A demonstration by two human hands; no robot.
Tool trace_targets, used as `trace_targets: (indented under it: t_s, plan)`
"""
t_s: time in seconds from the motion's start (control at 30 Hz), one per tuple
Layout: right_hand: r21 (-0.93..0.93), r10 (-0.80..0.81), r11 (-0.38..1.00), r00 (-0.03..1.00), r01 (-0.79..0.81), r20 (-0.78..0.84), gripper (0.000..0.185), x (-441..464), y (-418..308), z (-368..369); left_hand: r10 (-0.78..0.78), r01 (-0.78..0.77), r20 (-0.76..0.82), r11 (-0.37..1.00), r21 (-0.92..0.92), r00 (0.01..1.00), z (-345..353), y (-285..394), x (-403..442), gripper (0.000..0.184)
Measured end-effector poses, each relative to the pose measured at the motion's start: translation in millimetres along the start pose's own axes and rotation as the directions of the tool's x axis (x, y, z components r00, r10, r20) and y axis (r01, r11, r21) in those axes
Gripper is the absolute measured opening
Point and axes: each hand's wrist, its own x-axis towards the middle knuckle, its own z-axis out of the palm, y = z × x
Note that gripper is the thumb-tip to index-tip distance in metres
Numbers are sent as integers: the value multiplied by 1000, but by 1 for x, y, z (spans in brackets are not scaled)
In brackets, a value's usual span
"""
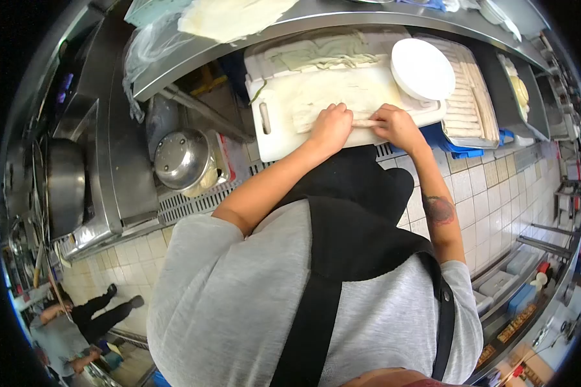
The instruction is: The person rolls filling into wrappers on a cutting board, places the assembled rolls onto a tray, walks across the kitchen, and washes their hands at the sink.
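Note:
Between my hands runs a thin pale roll [363,122], apparently rolled from the pale sheet. My left hand [332,127] is closed on its left part. With fingers pinched, my right hand [396,127] grips its right end. Both hands are over the near edge of a white cutting board [279,143]. A thin pale sheet, like dough or bean curd skin [342,87], lies flat on the board beyond my hands. Past my right hand a white bowl [423,68] stands at the board's right corner, partly over a tray of rolls [465,97] in a row.
A greenish cloth [326,51] lies behind the board. Above it runs a steel shelf edge [239,48] with another pale sheet [232,16]. A metal bowl [182,158] sits low at left, near a large pot [66,187]. Another person [71,329] is at lower left.

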Motion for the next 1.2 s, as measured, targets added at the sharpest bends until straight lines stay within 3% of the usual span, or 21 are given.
trace_targets:
  t_s: [0.07,0.27,0.47,0.57,0.6,0.7,0.8,0.97,1.1,1.2]
  plan:
    - [-9,32,999,999,-32,1,17,-3,1,-3,-24,24,19,1000,19,1000,-15,-4,-8,8]
    - [-29,-79,997,994,78,-75,21,-16,13,-2,19,-24,-98,999,-45,995,-31,-25,-34,9]
    - [99,35,995,998,-30,-58,39,-28,6,-4,-6,0,-132,999,-44,991,-45,-29,-48,18]
    - [41,14,999,993,-9,-117,44,-24,0,-21,16,-25,-108,997,-77,994,-45,-37,-48,24]
    - [-6,-34,999,992,33,-121,40,-22,2,-23,21,-27,-98,998,-64,995,-47,-38,-46,26]
    - [96,1,995,1000,-2,16,34,-16,4,-19,-9,8,-6,994,-112,1000,-53,-42,-40,27]
    - [165,77,983,997,-80,25,26,-13,8,-15,-43,49,34,977,-207,998,-57,-49,-35,24]
    - [254,168,942,965,-218,204,16,6,26,-22,-121,176,196,939,-294,973,-65,-63,-22,20]
    - [245,201,932,942,-268,267,12,19,42,-19,-164,248,278,920,-303,947,-72,-66,-11,12]
    - [82,162,980,968,-180,191,12,24,31,-22,-156,217,274,953,-212,949,-69,-71,-5,10]
